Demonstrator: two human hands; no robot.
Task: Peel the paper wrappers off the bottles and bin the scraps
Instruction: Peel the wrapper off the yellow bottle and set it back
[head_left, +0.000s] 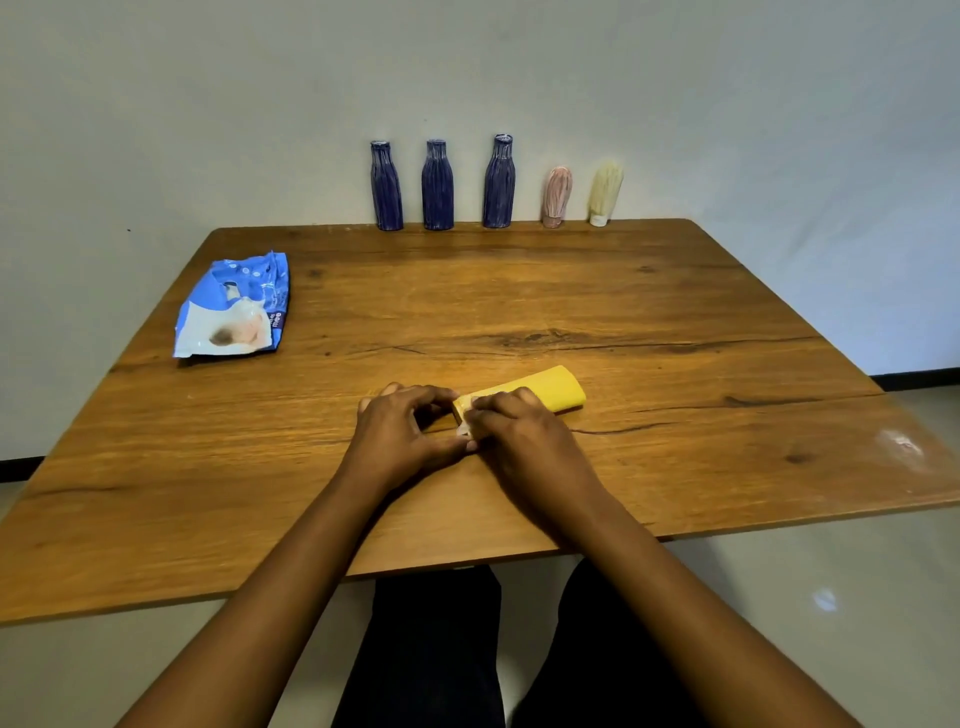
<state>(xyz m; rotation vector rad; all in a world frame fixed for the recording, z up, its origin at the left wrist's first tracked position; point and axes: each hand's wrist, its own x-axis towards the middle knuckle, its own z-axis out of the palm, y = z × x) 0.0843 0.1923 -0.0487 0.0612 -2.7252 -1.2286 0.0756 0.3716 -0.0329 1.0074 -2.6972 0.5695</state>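
Note:
A bottle in a yellow paper wrapper (545, 392) lies on its side on the wooden table (623, 312), near the front middle. My left hand (400, 431) curls at its near end, fingertips pinching the wrapper's edge. My right hand (519, 431) lies over the same end and pinches a pale bit of paper or tape there. Three bottles in dark blue wrappers (438, 185) stand in a row at the table's far edge by the wall, with a pink-wrapped one (557, 196) and a cream-wrapped one (604, 193) to their right. No bin is in view.
A blue and white plastic pouch (234, 309) lies flat at the table's left side. A pale smear (901, 444) marks the right front corner. My legs show under the front edge.

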